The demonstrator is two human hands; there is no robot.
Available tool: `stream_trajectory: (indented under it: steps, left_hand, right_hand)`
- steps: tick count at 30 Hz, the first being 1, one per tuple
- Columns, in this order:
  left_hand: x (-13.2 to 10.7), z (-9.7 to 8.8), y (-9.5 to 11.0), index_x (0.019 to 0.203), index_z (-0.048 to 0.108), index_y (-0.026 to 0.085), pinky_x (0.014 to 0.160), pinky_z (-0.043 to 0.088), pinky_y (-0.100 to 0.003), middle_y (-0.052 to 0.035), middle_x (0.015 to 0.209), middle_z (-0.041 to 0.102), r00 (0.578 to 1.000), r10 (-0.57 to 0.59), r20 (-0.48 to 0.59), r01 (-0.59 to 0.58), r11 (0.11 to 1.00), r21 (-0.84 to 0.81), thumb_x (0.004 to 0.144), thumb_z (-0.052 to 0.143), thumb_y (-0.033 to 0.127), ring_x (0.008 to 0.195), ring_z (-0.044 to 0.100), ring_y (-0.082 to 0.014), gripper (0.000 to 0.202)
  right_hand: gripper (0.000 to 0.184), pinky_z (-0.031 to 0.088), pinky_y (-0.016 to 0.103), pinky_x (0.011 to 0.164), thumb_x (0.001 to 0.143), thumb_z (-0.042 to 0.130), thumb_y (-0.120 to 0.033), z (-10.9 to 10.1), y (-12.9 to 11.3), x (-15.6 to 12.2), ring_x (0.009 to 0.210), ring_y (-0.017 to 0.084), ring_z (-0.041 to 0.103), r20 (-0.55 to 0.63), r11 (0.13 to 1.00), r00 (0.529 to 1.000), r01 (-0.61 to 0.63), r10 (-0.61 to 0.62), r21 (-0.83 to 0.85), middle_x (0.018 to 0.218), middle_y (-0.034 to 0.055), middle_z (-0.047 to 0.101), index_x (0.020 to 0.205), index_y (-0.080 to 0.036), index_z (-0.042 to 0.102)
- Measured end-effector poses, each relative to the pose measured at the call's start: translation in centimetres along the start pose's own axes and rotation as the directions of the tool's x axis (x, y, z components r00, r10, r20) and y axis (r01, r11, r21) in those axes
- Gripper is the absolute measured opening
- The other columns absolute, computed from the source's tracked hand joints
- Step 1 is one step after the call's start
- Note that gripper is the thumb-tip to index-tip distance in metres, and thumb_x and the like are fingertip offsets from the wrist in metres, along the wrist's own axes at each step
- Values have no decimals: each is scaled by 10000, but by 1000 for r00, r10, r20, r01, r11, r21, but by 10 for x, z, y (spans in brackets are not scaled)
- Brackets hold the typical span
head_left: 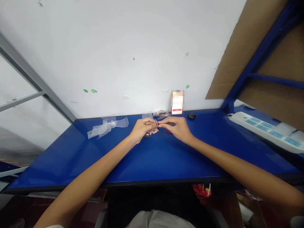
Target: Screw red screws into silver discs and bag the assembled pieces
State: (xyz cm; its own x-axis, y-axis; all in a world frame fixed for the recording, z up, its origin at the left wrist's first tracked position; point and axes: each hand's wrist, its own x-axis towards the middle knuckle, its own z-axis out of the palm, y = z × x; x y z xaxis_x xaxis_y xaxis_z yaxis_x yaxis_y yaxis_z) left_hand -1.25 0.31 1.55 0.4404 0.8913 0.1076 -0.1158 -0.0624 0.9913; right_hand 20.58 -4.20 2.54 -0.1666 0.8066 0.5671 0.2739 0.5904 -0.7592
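My left hand (142,129) and my right hand (177,127) meet fingertip to fingertip over the blue table (156,158), far from me near the wall. Both are closed in a pinch on a tiny object (157,124) between them, too small to name. A small shiny round piece (148,135) lies on the table just under my left hand. A small red piece (169,132) lies under my right hand's fingers.
Clear plastic bags (106,126) lie at the back left, more clear wrapping with red bits (161,114) behind the hands. A small white and red card (177,103) leans on the wall, a dark round object (191,116) beside it. A white power strip (266,129) sits at right under blue shelving.
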Motion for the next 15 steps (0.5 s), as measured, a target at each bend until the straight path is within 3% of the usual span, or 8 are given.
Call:
stream_trajectory:
  steps: [6, 10, 13, 15]
  left_hand:
    - [-8, 8, 10, 830, 685, 160, 582, 570, -260, -66, 780, 765, 998, -35, 60, 35, 999, 8, 706, 982, 518, 655, 730, -173, 481]
    - [-9, 8, 16, 950, 710, 168, 659, 602, -283, -73, 872, 759, 993, -10, 118, 12, 1000, -22, 788, 931, 518, 743, 742, -181, 445]
    - [-6, 3, 21, 1104, 739, 172, 743, 630, -325, -117, 1054, 753, 990, 85, 108, -89, 996, 32, 939, 767, 566, 904, 745, -218, 429]
    - [-4, -1, 24, 1167, 750, 187, 787, 624, -328, -126, 1153, 743, 973, 212, 93, -226, 956, 187, 980, 715, 547, 991, 723, -228, 407]
  right_hand:
    - [248, 649, 455, 863, 938, 790, -522, -6, -8, 4, 906, 294, 786, 58, 1000, 998, 24, -25, 18, 970, 54, 832, 955, -284, 858]
    - [206, 607, 397, 832, 1047, 652, -433, -10, -11, 6, 870, 249, 735, 105, 972, 982, 173, -157, -162, 971, 61, 774, 1019, -268, 773]
    - [168, 552, 361, 796, 1085, 576, -362, -17, -7, 8, 846, 227, 692, 157, 898, 963, 260, -217, -355, 1007, 69, 736, 1085, -255, 705]
    - [136, 519, 337, 762, 1086, 568, -329, -21, -4, 9, 830, 214, 681, 218, 858, 952, 292, -217, -423, 1006, 60, 721, 1089, -250, 679]
